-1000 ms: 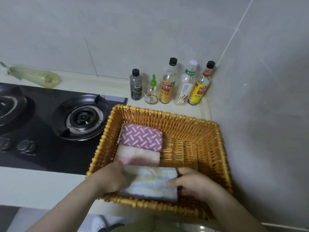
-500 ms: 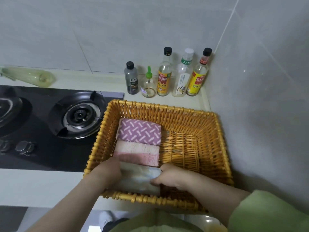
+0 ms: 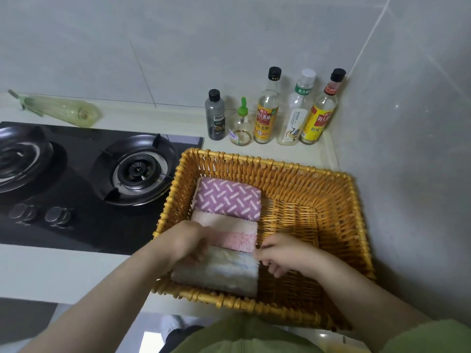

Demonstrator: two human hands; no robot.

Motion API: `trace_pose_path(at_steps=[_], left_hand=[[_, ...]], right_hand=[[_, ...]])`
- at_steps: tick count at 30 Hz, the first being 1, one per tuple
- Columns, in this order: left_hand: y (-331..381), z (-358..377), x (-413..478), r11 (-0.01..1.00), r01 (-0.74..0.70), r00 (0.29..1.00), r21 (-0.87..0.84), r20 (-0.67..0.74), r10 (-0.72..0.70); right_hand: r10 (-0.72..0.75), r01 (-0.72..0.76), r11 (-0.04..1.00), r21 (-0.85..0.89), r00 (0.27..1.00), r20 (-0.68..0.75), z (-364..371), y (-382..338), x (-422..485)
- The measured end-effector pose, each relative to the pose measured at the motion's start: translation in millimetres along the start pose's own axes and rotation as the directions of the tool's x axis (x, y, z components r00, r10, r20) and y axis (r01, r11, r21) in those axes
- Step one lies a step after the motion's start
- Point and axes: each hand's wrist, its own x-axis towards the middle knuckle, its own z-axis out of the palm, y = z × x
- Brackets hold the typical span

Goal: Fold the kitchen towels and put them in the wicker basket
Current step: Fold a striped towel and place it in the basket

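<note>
A wicker basket (image 3: 254,163) stands on the counter in the corner. Three folded towels lie in a row along its left side: a purple patterned one (image 3: 228,198) at the back, a pink and white one (image 3: 235,234) in the middle, and a pale blue-striped one (image 3: 221,272) at the front. My left hand (image 3: 186,240) curls its fingers over the striped towel's far left corner. My right hand (image 3: 283,253) touches that towel's right end with its fingertips, and its other fingers are loosely curled.
A black gas hob (image 3: 89,189) with two burners lies left of the basket. Several bottles (image 3: 266,115) stand against the wall behind it. A green plastic wrapper (image 3: 58,112) lies at the back left. The tiled wall (image 3: 407,174) runs close along the basket's right side.
The striped towel went from held above the basket's front to lying flat inside it. My hands have drawn apart toward its two ends, so more of the towel shows.
</note>
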Motion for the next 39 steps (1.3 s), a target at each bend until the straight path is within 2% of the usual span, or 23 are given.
trace_pose_path(at_steps=[1,3,6,10,13,16,18,20,21,22,23,24,25,26,28,31,36,39], left_hand=[[0.9,2.6,-0.2,0.990,0.112,0.993,-0.085,0.049,-0.108],[-4.3,9.0,2.4,0.972,0.225,0.971,-0.068,0.093,-0.219],[-15.1,15.9,9.8,0.970,0.245,0.960,-0.006,0.140,-0.241],[-20.8,18.5,16.1,0.967,0.236,0.946,0.093,0.207,-0.251],[-27.8,15.4,23.9,0.943,0.250,0.936,0.218,0.196,-0.293],[-27.9,14.5,25.7,0.929,0.262,0.926,0.261,0.202,-0.318],[-27.2,15.9,25.3,0.936,0.196,0.941,0.294,0.211,-0.263],[-23.2,16.8,21.2,0.896,-0.033,0.969,0.443,0.232,-0.079],[-19.3,16.4,19.0,0.803,-0.154,0.980,0.576,0.190,0.052],[-17.1,16.4,18.4,0.666,-0.222,0.974,0.712,0.124,0.192],[-15.8,17.5,18.9,0.529,-0.236,0.944,0.815,0.063,0.324],[-17.8,19.6,24.3,0.464,-0.211,0.917,0.860,0.009,0.399],[-19.5,21.7,28.9,0.471,-0.186,0.903,0.862,-0.039,0.428],[-21.0,23.9,33.6,0.515,-0.162,0.913,0.842,-0.070,0.401],[-23.0,28.0,43.5,0.544,-0.129,0.946,0.829,-0.061,0.318],[-26.4,27.8,55.5,0.472,-0.160,0.939,0.867,-0.014,0.344],[-28.7,28.9,63.3,0.269,-0.175,0.912,0.947,0.054,0.406],[-38.7,31.1,72.8,0.250,-0.203,0.867,0.947,0.055,0.495]], right_hand=[[-0.019,0.016,0.990,0.139,1.000,0.022,-0.2,-2.9,-4.5],[-0.060,0.017,0.952,0.304,0.989,0.133,7.4,-9.9,-9.9],[-0.059,0.003,0.972,0.234,0.971,0.232,31.0,-14.9,-2.3],[-0.055,0.033,0.992,0.125,0.982,0.179,44.7,-14.6,14.5],[-0.057,0.040,0.994,0.105,0.985,0.162,43.5,-10.1,20.1],[-0.082,0.067,0.993,0.102,0.985,0.152,43.7,-7.0,21.8],[-0.145,0.148,0.989,-0.012,0.983,0.108,45.3,-6.7,21.4],[-0.302,0.291,0.909,-0.298,0.953,0.008,44.5,-3.7,21.1],[-0.381,0.317,0.836,-0.448,0.923,-0.058,42.6,-2.2,19.4],[-0.460,0.322,0.765,-0.558,0.879,-0.123,40.7,-1.4,17.3],[-0.545,0.325,0.696,-0.641,0.820,-0.176,38.8,-1.1,16.6],[-0.623,0.330,0.632,-0.701,0.754,-0.207,37.2,-2.1,16.7],[-0.673,0.332,0.580,-0.744,0.710,-0.208,37.5,-2.5,18.7],[-0.691,0.320,0.544,-0.776,0.695,-0.198,38.9,-3.5,19.8],[-0.647,0.272,0.542,-0.795,0.740,-0.187,43.5,-1.5,21.5],[-0.561,0.243,0.573,-0.783,0.812,-0.159,49.8,12.9,19.6],[-0.519,0.244,0.519,-0.819,0.852,-0.075,54.5,20.0,30.6],[-0.543,0.260,0.485,-0.835,0.838,-0.054,52.0,27.2,46.7]])
